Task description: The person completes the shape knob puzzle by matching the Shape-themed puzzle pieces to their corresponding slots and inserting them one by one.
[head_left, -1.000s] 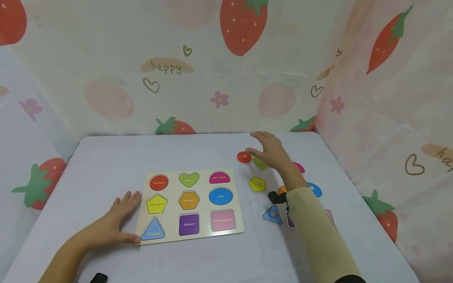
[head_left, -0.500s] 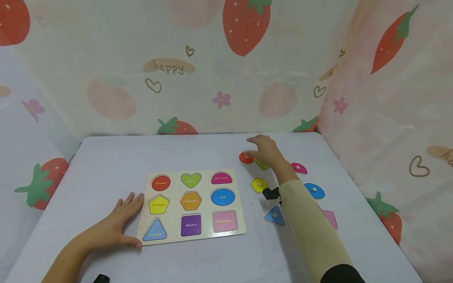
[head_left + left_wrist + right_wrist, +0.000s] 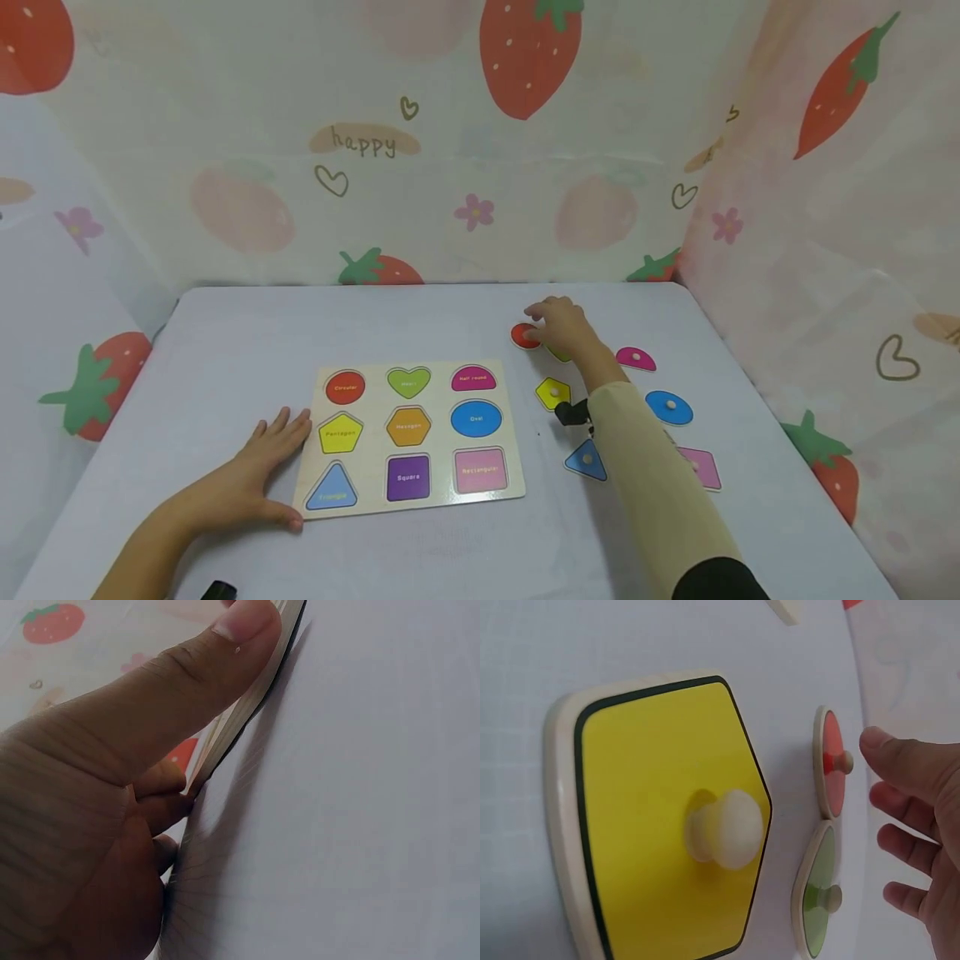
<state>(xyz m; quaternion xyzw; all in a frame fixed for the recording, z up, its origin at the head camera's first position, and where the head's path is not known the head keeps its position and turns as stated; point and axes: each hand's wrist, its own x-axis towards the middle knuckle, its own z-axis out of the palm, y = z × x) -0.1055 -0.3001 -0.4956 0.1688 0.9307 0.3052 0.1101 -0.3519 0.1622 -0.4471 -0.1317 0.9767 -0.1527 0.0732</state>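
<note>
Right hand (image 3: 564, 327) with loosely curled fingers apart, hovering at the red round wooden knobbed piece (image 3: 522, 336) on the white table (image 3: 225, 350), green piece (image 3: 817, 900) just beside, left hand (image 3: 258, 467) flat, thumb against the wooden shape board's (image 3: 408, 433) edge

puzzle board (image 3: 408, 433): pale wood, smooth, slight sheen, printed colour recesses | yellow pentagon piece (image 3: 667, 817): wood, glossy painted face, bare rounded wooden knob | red circle piece (image 3: 831, 761): same finish | table cover (image 3: 225, 333): matt, fine-woven look | backdrop (image 3: 450, 142): thin printed cloth
</note>
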